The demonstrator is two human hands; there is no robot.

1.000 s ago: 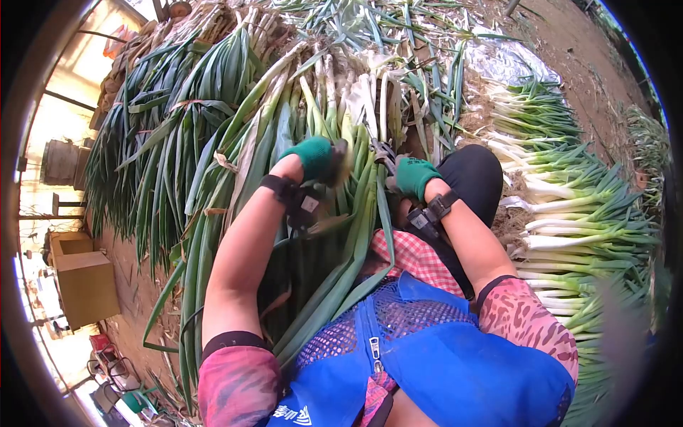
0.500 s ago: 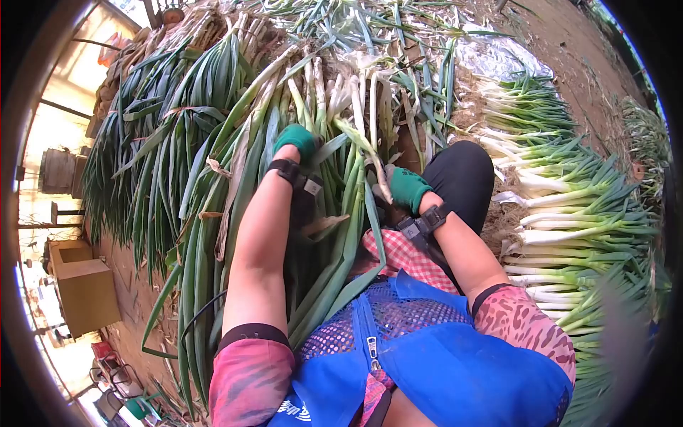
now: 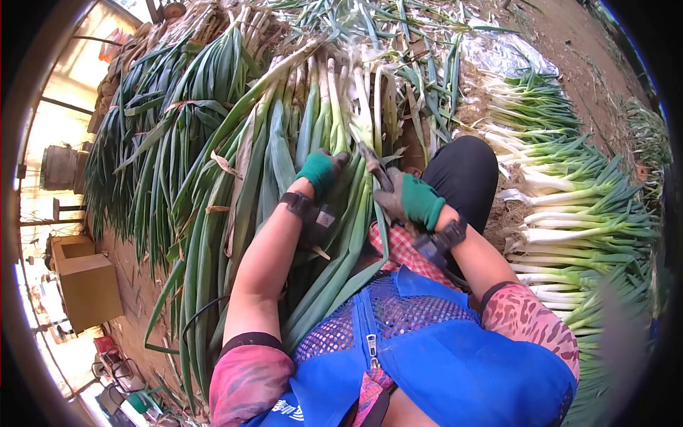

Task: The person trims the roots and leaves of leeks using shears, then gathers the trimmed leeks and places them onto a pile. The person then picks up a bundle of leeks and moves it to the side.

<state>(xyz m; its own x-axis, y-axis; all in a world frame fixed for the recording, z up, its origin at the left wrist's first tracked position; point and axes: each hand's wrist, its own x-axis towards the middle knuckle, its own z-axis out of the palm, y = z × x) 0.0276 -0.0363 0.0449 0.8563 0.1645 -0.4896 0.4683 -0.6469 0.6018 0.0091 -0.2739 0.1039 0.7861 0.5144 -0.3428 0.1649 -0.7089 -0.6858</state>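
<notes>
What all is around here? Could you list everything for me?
Leek pile: one, green and white, left to middle
Leek row: one, white and green, right
Sheet: one, silvery, upper right
Box: one, tan, lower left
Clutter: count unclear, red and white, lower left
Checked cloth: one, red-white, lap
Vest: one, blue, torso
Left hand: one, green-gloved, middle
Right hand: one, green-gloved, middle
Knee: one, black-clothed, beside right hand
</notes>
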